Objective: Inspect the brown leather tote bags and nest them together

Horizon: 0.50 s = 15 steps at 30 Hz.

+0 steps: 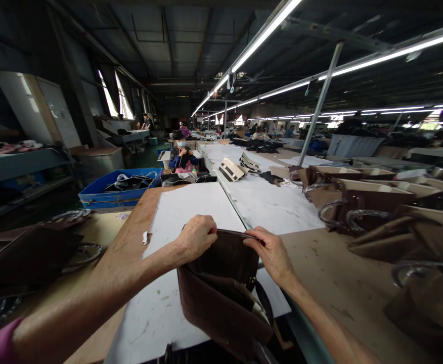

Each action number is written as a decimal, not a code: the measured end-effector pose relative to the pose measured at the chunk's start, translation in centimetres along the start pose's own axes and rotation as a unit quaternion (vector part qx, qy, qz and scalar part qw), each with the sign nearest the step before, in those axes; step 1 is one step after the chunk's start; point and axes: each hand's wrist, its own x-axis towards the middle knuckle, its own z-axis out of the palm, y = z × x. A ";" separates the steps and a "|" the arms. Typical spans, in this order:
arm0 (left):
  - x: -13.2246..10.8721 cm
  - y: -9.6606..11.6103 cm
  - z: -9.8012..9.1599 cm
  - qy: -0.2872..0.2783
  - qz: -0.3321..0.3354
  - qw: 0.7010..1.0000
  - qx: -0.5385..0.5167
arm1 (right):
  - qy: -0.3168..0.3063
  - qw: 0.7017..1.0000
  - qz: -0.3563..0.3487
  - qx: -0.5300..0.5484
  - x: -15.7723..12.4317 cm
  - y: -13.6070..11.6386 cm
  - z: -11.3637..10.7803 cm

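Observation:
A dark brown handbag [221,303] stands at the near edge of the table, its mouth open toward me. My left hand [198,235] is closed on the far rim at the left, with the fingers curled over it. At the right end of the same rim, my right hand [270,253] pinches the edge between thumb and fingers. Inside, the brown lining shows, and a dark strap hangs at the bag's right side. The bag's underside is hidden from view.
White paper [202,202] covers the table's middle. Several brown bags [377,194] with plastic-wrapped handles stand at the right, and more brown pieces [35,253] lie at the left. A blue bin [121,189] stands beyond. Farther back sits a person [183,156] in a mask.

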 end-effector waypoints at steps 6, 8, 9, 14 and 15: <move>0.2 0.0 0.1 0.007 -0.019 1.000 -0.020 | 0.013 1.000 0.006 0.004 0.2 0.1 0.1; 0.2 0.0 0.1 0.008 -0.025 0.999 -0.025 | 0.019 1.000 0.007 0.001 0.4 0.2 0.3; 0.3 0.1 0.0 0.008 -0.027 0.999 -0.026 | 0.022 1.000 0.007 -0.001 0.5 0.3 0.3; 0.4 0.3 -0.1 0.006 -0.037 0.999 -0.021 | 0.028 1.000 0.004 -0.009 0.9 0.5 0.6; 0.4 0.3 -0.1 0.007 -0.041 0.999 -0.020 | 0.028 1.000 0.004 -0.011 0.9 0.5 0.6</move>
